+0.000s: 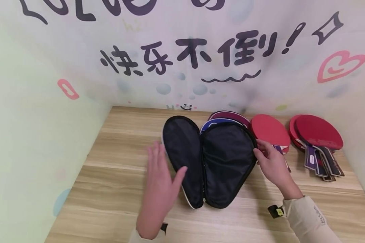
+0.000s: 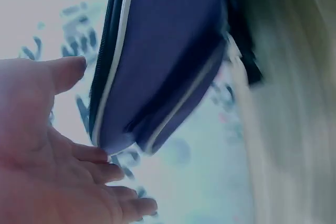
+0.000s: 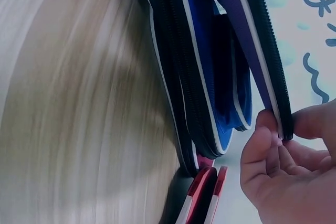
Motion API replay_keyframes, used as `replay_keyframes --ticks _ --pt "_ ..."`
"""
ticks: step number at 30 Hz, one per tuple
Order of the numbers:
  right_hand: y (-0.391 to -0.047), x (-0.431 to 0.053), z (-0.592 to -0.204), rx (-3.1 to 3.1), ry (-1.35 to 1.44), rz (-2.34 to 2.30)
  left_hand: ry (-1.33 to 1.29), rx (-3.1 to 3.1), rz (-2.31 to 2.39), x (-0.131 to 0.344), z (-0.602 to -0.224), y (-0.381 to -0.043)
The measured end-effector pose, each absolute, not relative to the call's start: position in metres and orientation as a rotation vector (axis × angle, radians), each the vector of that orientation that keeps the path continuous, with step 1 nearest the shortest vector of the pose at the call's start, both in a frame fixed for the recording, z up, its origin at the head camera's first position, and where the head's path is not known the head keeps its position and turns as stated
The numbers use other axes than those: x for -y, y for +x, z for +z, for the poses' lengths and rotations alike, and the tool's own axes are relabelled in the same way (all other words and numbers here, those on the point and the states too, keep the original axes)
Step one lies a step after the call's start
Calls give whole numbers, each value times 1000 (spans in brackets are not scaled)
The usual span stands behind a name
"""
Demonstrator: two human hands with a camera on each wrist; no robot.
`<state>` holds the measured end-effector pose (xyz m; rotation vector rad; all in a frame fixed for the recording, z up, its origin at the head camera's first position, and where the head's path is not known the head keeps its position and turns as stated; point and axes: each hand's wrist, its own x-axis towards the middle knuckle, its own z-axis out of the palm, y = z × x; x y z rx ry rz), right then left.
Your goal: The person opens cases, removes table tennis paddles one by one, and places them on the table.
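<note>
A table tennis paddle case (image 1: 228, 162) lies spread wide, its two black-lined halves facing up and joined along a middle seam. Its outside is purple with white piping and a black zipper, as the left wrist view shows on the purple shell (image 2: 163, 35). At the outer edge of the right half, my right hand (image 1: 273, 165) pinches the zippered rim between thumb and fingers; the right wrist view shows this purple rim (image 3: 254, 40) raised over the blue case. My left hand (image 1: 159, 187) is beside the left half, fingers straight and thumb spread.
Behind the open case lie a blue case (image 1: 220, 120) and a maroon case (image 1: 231, 115). To the right are a red paddle (image 1: 269, 130) and a stack of red paddles (image 1: 319, 131) with handles toward me. A printed wall (image 1: 182, 91) borders the wooden table (image 1: 118, 152).
</note>
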<state>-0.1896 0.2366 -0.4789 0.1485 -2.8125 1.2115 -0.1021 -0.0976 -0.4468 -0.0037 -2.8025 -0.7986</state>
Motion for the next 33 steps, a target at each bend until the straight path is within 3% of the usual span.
replay_keyframes --ticks 7,13,25,33 --pt "-189 -238 -479 2824 143 1215 -405 2684 -829 46 -449 -111" --pt "-188 -241 -481 2800 134 1270 -588 2671 -876 3 -461 -118" --pt "-188 -233 -483 2761 -76 1617 -611 2911 -504 -49 -487 -119" --pt "-186 -226 -483 2963 -4 1225 -626 2884 -480 -46 -493 -120"
